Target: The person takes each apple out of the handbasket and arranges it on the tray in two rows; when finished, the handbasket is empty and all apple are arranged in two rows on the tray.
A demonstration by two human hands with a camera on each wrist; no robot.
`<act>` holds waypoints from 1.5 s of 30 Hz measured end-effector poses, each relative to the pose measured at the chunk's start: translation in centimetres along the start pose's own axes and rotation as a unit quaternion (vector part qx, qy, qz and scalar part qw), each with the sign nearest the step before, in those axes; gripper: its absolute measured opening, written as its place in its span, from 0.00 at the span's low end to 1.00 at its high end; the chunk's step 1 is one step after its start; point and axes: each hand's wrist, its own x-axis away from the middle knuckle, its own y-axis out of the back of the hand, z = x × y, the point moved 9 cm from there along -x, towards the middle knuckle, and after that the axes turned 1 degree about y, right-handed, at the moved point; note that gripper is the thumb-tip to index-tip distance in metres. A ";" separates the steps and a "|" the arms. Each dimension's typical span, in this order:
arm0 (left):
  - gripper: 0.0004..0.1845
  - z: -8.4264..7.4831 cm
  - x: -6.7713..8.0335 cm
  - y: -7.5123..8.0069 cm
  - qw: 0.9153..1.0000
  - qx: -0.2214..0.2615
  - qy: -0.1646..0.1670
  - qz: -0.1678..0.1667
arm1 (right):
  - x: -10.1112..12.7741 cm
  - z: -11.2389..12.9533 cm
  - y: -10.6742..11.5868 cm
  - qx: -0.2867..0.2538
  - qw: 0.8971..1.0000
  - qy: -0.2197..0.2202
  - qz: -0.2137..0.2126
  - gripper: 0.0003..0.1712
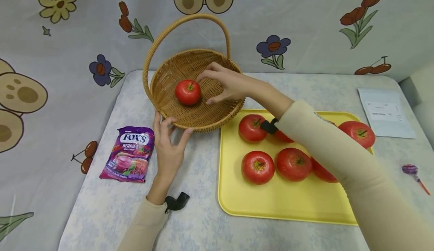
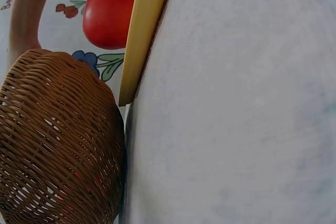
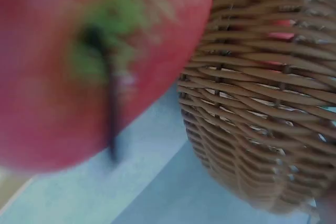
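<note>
A wicker basket (image 1: pixel 159 78) with a tall handle stands at the back of the table, and one red apple (image 1: pixel 187 92) lies in it. My right hand (image 1: pixel 207 89) hovers over the basket just right of that apple, fingers spread and holding nothing. My left hand (image 1: pixel 171 127) rests against the basket's near rim with straight fingers and thumb. Several more red apples (image 1: pixel 257 167) lie on a yellow tray (image 1: pixel 281 206) to the right. The left wrist view shows the basket wall (image 2: pixel 58 140) and the tray edge (image 2: pixel 144 30). A blurred apple (image 3: pixel 89 61) fills the right wrist view beside the basket (image 3: pixel 262 103).
A purple candy bag (image 1: pixel 130 154) lies left of my left hand. A white paper packet (image 1: pixel 384 111) and a lollipop (image 1: pixel 411 170) sit at the table's right side. A flower-printed cloth hangs behind the table.
</note>
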 end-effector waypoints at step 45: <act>0.25 -0.3 -0.1 -0.1 1.000 -0.020 -0.020 0.005 | -6.6 -2.3 -6.1 -0.005 0.986 -0.049 0.157 0.38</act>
